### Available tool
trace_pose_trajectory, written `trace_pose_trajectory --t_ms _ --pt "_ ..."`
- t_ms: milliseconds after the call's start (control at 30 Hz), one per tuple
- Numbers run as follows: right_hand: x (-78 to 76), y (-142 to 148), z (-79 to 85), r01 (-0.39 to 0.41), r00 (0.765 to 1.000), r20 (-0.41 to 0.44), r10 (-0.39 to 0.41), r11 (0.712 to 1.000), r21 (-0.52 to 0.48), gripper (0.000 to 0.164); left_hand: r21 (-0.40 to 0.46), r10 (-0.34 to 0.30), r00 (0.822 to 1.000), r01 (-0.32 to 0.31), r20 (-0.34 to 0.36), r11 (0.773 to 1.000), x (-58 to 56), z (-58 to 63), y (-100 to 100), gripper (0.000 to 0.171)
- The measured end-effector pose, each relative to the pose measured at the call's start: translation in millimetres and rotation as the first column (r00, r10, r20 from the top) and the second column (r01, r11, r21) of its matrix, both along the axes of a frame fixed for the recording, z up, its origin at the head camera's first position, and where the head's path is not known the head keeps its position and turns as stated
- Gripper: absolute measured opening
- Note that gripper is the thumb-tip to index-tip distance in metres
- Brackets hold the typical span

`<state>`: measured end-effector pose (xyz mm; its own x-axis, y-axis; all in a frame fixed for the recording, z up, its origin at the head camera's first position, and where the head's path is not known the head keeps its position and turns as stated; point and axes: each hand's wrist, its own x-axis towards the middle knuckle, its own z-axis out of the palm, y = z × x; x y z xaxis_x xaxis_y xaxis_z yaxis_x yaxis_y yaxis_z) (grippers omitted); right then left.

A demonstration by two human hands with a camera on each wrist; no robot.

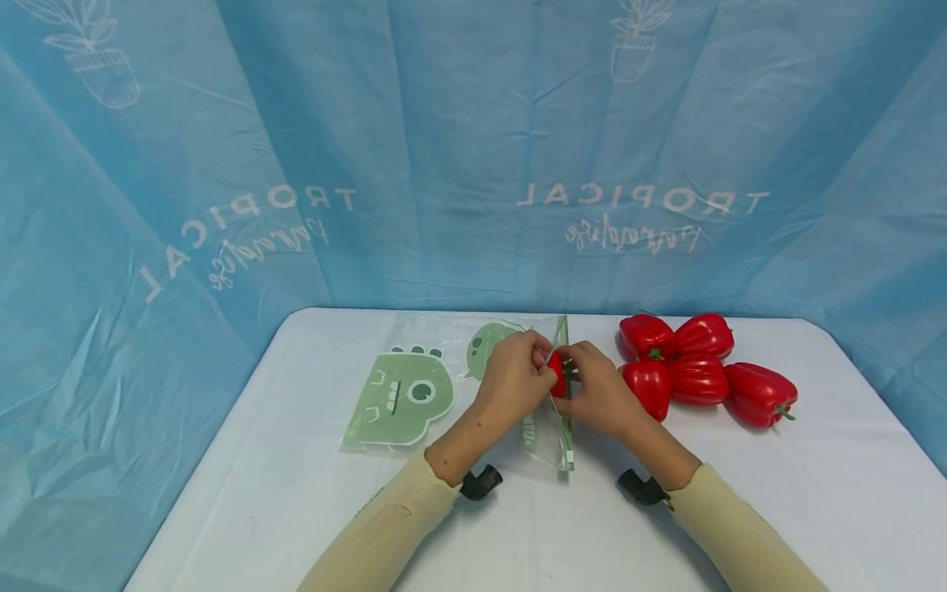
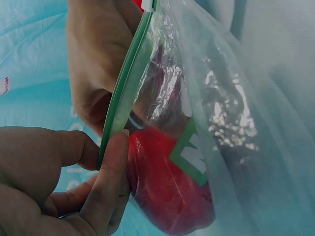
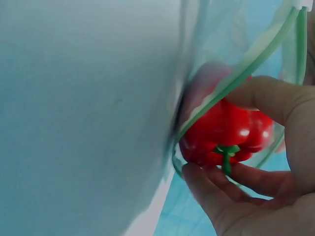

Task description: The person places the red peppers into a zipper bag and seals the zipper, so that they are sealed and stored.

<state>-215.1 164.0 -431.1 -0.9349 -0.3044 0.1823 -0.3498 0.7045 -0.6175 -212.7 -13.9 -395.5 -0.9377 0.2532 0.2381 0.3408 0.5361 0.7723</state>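
Observation:
A clear zip bag (image 1: 403, 403) with green monster prints lies on the white table, its green-edged mouth facing right. At that mouth my left hand (image 1: 515, 367) pinches the rim between thumb and fingers, as the left wrist view shows at the green zip edge (image 2: 119, 93). My right hand (image 1: 598, 390) holds a red bell pepper (image 3: 229, 130) by its stem end. Most of this pepper is inside the bag, seen through the plastic in the left wrist view, with its green stem (image 3: 226, 157) toward my right palm.
Several more red bell peppers (image 1: 699, 381) sit in a cluster to the right of my right hand, one (image 1: 759, 395) at the cluster's right end. Behind the white table (image 1: 274, 493) hangs a blue curtain (image 1: 459, 148) with mirrored lettering.

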Motion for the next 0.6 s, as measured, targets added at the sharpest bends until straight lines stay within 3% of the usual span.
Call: trace_pose_trajectory --t_ms 133,333,600 --pt "-1.4 -1 1.6 -0.023 0.999 0.036 0.024 0.999 -0.025 0.086 0.033 -0.01 1.0 0.01 0.015 0.999 0.5 1.7 0 0.025" --pt "-11.2 -6 -4.3 -0.043 0.998 0.047 0.046 0.997 -0.062 0.076 -0.021 0.011 0.999 -0.012 -0.034 1.0 0.5 2.9 0 0.026" --pt "-21.0 -8 -14.9 -0.081 0.991 0.101 0.09 0.993 -0.09 0.059 -0.011 0.028 0.999 -0.029 -0.033 1.0 1.7 3.4 0 0.029"
